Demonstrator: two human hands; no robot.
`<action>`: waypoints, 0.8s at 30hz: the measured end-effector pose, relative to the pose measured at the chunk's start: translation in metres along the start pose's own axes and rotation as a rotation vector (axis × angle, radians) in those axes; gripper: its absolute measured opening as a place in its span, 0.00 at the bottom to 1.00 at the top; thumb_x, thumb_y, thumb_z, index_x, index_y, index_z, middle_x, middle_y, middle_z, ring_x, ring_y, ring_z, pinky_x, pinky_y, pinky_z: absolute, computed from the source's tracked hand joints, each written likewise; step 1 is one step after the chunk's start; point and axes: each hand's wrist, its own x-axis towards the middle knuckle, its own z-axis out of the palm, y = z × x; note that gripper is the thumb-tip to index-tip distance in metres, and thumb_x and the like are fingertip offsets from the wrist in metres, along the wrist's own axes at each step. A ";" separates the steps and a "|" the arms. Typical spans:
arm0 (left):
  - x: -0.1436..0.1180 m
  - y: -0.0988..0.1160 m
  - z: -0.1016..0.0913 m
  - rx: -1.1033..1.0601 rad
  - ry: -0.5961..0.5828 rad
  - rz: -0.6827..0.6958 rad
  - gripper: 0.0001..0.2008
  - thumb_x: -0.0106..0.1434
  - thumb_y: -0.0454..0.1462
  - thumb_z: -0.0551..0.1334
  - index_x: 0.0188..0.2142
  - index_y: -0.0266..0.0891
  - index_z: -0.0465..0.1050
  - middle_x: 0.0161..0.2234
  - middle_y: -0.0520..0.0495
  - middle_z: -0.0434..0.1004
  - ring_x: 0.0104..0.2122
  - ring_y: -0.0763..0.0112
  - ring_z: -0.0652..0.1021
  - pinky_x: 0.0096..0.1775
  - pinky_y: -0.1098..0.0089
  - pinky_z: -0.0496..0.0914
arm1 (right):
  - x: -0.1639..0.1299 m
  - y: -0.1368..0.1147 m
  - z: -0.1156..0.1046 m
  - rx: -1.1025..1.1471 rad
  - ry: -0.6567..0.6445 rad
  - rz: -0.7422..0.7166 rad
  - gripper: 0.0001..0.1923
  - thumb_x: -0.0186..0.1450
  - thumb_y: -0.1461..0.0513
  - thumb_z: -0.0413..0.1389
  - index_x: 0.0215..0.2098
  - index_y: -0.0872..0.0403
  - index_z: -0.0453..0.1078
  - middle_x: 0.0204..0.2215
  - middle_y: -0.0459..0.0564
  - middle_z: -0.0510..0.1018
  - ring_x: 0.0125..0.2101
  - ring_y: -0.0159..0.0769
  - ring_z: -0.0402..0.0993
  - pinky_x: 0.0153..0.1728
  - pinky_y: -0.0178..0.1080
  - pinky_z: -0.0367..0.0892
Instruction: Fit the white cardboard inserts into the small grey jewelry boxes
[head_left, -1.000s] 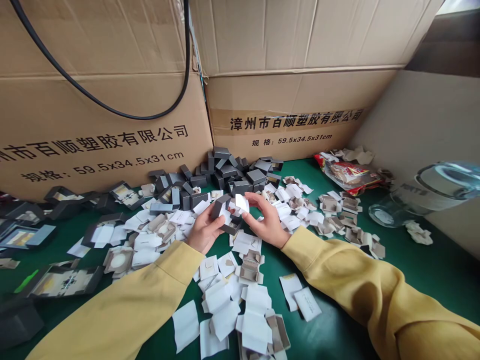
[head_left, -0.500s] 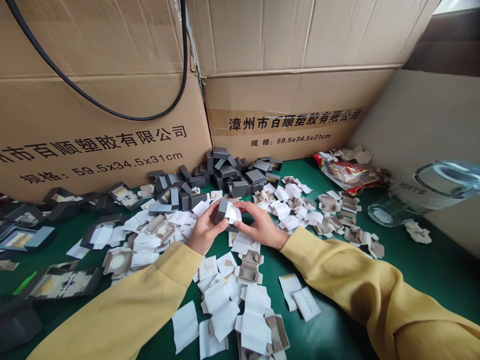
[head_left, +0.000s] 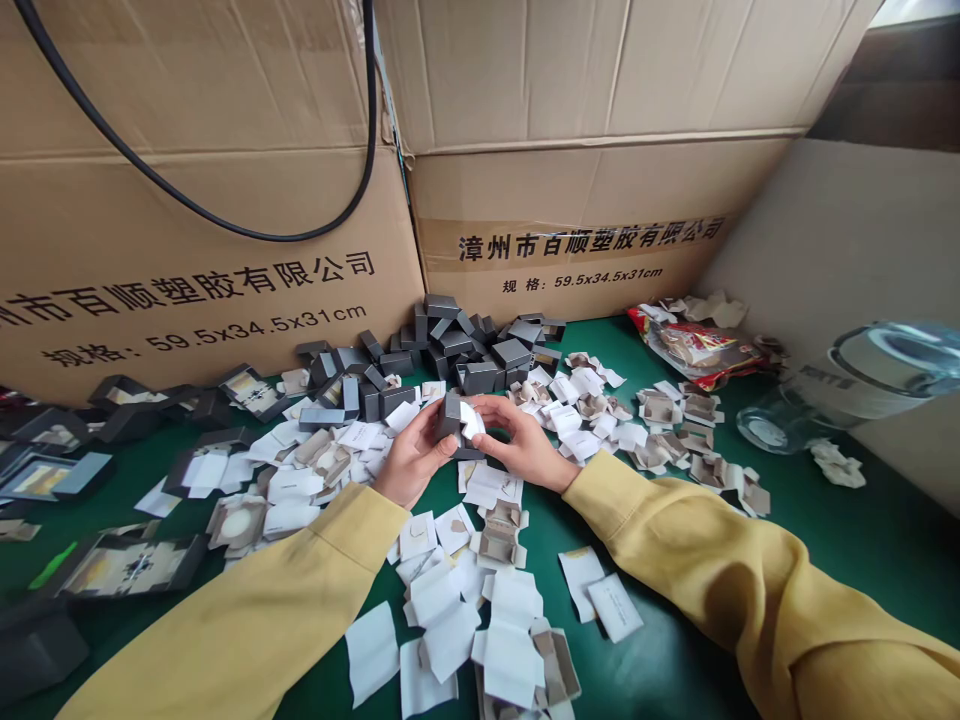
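Hands [head_left: 420,455] [head_left: 525,445] pinch grey box [head_left: 450,418], paper inserts [head_left: 450,610] crowding.

Green counter [head_left: 862,560], matte surface, runs the full width of the view. Two large brown cartons stand at its back edge, side by side and touching: left carton [head_left: 187,200], right carton [head_left: 585,180]. Both carry black printed characters and a size line. A black cable [head_left: 225,215] hangs in a loop across the left carton's face. Plain grey wall [head_left: 847,230] at right, meeting the counter at an angle. Dark ledge [head_left: 892,90] above the wall, upper right. Light is even and soft; shadows faint.
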 end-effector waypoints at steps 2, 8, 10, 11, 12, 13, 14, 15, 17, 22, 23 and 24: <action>0.000 0.001 0.000 -0.012 0.003 -0.002 0.31 0.47 0.36 0.70 0.51 0.40 0.66 0.55 0.41 0.66 0.56 0.53 0.64 0.52 0.60 0.65 | 0.000 0.001 0.000 0.014 -0.006 0.013 0.23 0.62 0.55 0.56 0.54 0.52 0.60 0.48 0.53 0.71 0.47 0.37 0.70 0.51 0.43 0.67; -0.001 0.002 0.001 -0.034 0.017 -0.016 0.31 0.47 0.36 0.70 0.51 0.42 0.66 0.54 0.42 0.66 0.55 0.53 0.65 0.47 0.62 0.69 | 0.001 0.004 0.001 0.132 -0.029 0.028 0.24 0.62 0.54 0.56 0.53 0.52 0.59 0.48 0.53 0.71 0.48 0.37 0.70 0.52 0.45 0.66; 0.000 0.001 0.001 -0.054 0.009 -0.010 0.31 0.47 0.35 0.70 0.51 0.42 0.66 0.54 0.42 0.67 0.54 0.54 0.66 0.46 0.63 0.69 | 0.001 0.004 0.001 0.140 -0.033 0.034 0.24 0.62 0.54 0.56 0.54 0.52 0.59 0.47 0.53 0.72 0.48 0.37 0.70 0.51 0.45 0.67; 0.000 0.001 0.001 -0.062 0.006 -0.009 0.30 0.47 0.35 0.70 0.51 0.42 0.66 0.53 0.43 0.67 0.54 0.54 0.66 0.46 0.63 0.69 | 0.001 0.005 0.001 0.134 -0.035 0.037 0.23 0.62 0.55 0.56 0.54 0.52 0.59 0.47 0.53 0.72 0.48 0.37 0.70 0.51 0.45 0.67; 0.000 0.001 0.000 -0.069 0.003 -0.007 0.30 0.47 0.35 0.70 0.51 0.42 0.66 0.53 0.43 0.67 0.54 0.55 0.67 0.46 0.63 0.69 | 0.001 0.005 0.001 0.123 -0.037 0.040 0.23 0.63 0.55 0.56 0.54 0.52 0.59 0.47 0.53 0.72 0.48 0.37 0.70 0.51 0.45 0.67; 0.000 0.000 0.000 -0.073 0.004 -0.006 0.30 0.47 0.34 0.70 0.50 0.42 0.66 0.53 0.43 0.67 0.53 0.56 0.67 0.46 0.63 0.69 | 0.002 0.005 0.001 0.111 -0.039 0.042 0.23 0.63 0.55 0.55 0.54 0.52 0.58 0.47 0.53 0.71 0.48 0.36 0.70 0.51 0.44 0.67; 0.000 0.000 0.000 -0.073 0.006 -0.004 0.30 0.47 0.34 0.70 0.50 0.42 0.66 0.53 0.43 0.67 0.53 0.56 0.67 0.46 0.64 0.68 | 0.002 0.005 0.001 0.097 -0.044 0.043 0.23 0.63 0.55 0.55 0.54 0.52 0.58 0.46 0.53 0.71 0.48 0.36 0.70 0.51 0.44 0.67; 0.000 0.000 -0.001 -0.070 0.008 -0.003 0.30 0.47 0.34 0.70 0.51 0.42 0.66 0.53 0.43 0.67 0.53 0.57 0.68 0.46 0.64 0.68 | 0.002 0.005 0.001 0.085 -0.049 0.044 0.23 0.63 0.56 0.55 0.54 0.52 0.58 0.46 0.53 0.72 0.47 0.36 0.70 0.51 0.43 0.67; 0.000 -0.001 -0.001 -0.062 0.010 -0.006 0.30 0.47 0.34 0.70 0.51 0.42 0.66 0.52 0.43 0.68 0.52 0.57 0.68 0.46 0.64 0.68 | 0.002 0.003 0.000 0.060 -0.057 0.044 0.23 0.63 0.57 0.55 0.54 0.51 0.57 0.45 0.52 0.72 0.47 0.35 0.70 0.50 0.43 0.68; 0.000 -0.001 -0.003 -0.044 -0.005 -0.024 0.30 0.47 0.36 0.70 0.51 0.42 0.67 0.50 0.43 0.70 0.52 0.56 0.69 0.48 0.61 0.67 | 0.002 -0.001 -0.002 -0.023 -0.069 0.029 0.24 0.63 0.59 0.55 0.55 0.51 0.56 0.45 0.52 0.72 0.46 0.36 0.70 0.48 0.43 0.69; 0.000 0.000 -0.002 -0.039 -0.007 -0.023 0.30 0.47 0.36 0.70 0.51 0.42 0.67 0.50 0.42 0.70 0.52 0.55 0.68 0.48 0.61 0.67 | 0.002 -0.002 -0.003 -0.034 -0.073 0.028 0.24 0.62 0.59 0.56 0.55 0.51 0.56 0.45 0.52 0.72 0.46 0.36 0.70 0.48 0.43 0.69; 0.000 0.000 -0.002 -0.033 -0.008 -0.019 0.30 0.47 0.36 0.70 0.51 0.41 0.67 0.50 0.42 0.70 0.52 0.55 0.68 0.49 0.62 0.66 | 0.003 -0.002 -0.003 -0.040 -0.077 0.030 0.24 0.62 0.59 0.56 0.55 0.51 0.56 0.45 0.52 0.72 0.45 0.36 0.70 0.48 0.43 0.69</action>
